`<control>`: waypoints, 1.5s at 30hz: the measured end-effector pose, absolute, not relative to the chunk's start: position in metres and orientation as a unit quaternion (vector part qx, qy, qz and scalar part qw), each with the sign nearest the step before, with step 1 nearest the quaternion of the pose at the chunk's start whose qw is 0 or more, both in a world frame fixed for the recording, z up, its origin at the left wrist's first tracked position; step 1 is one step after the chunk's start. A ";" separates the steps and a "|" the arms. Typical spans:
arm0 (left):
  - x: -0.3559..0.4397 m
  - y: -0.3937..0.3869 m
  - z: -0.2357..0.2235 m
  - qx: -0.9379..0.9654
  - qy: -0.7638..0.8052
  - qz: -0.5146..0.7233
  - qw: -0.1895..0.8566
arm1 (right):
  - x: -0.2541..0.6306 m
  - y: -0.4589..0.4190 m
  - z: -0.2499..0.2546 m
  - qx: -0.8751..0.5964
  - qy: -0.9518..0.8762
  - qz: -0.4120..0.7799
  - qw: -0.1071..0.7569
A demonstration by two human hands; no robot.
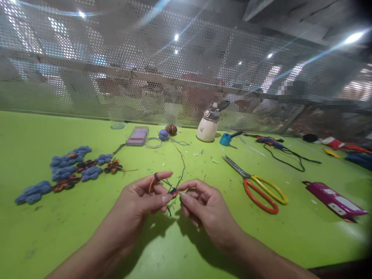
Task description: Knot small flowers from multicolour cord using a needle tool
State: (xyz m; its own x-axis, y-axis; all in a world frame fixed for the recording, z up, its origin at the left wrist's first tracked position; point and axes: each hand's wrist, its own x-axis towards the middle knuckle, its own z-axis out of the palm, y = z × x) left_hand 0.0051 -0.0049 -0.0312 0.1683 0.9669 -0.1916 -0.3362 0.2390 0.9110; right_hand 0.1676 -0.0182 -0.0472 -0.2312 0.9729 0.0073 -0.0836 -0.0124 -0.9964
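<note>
Pinched yarn (174,192), left hand (138,200), right hand (207,201), scissors (245,175) well apart

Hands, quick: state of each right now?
Left hand: closed, pinching a small yarn piece, orange strand looped on a finger.
Right hand: fingers pinched at that piece's edge; exactly what they grip can't be told.

Small white lights (353,37) shine up high, and some have long, streaky glare. The green bench (95,248) looks bright, with soft dark shadows (215,248) under the hands (130,205). Past the holey metal screen (139,85), things look gray and fuzzy. The far right edge is dark and smeary. Little blocky squares hide a few spots.
</note>
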 end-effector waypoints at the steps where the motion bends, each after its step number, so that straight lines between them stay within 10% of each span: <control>1: 0.005 -0.005 -0.031 0.376 0.421 0.490 0.664 | 0.168 -0.018 -0.046 -0.423 -0.540 0.570 0.453; 45: -0.006 -0.006 -0.033 0.394 0.427 0.481 0.656 | 0.197 -0.015 -0.023 -0.456 -0.751 0.292 0.378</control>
State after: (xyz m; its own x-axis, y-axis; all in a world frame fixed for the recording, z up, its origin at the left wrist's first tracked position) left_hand -0.0056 -0.0060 -0.0332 0.1726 0.9681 -0.1818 -0.2937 0.2268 0.9286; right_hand 0.1973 -0.0151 -0.0227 -0.2989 0.9053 0.3018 0.4633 0.4141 -0.7835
